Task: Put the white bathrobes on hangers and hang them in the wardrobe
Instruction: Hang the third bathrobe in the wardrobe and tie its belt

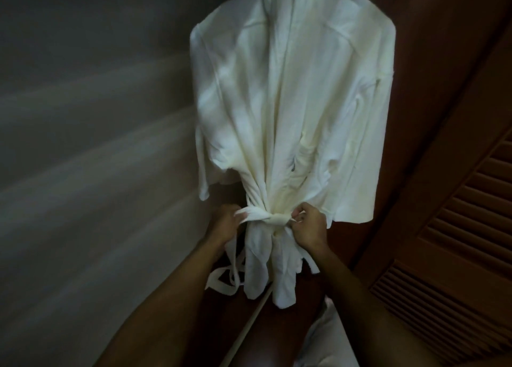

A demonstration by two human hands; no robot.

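Two forearms come up from the bottom of the view, and between them, low on the right, we see a pale bundle of white cloth [329, 336]; it may be another robe that waits, but we cannot tell.

Further up, our left hand [225, 224] pinches one end of the belt [259, 217] and our right hand [309, 228] pinches the other end, each with curled fingers, on both sides of the knot [277, 219] at the waist. So both hands hold the belt and neither is free. One long belt tail [221, 282] hangs down in a loop under the left hand.

Behind the hands the white bathrobe [288, 103] hangs full length, with its shoulders spread wide as if on a hanger. The hanger itself and the rail are out of view at the top, so we cannot say how it is hooked. On the right is the louvred wardrobe door [454, 228], on the left a grey wall [83, 117].

We think the risks are these: if we pull the ends too hard or downward, the robe may slip from its support; an uneven pull may turn the robe to one side; a loose knot may open; the long tail may catch in the door.
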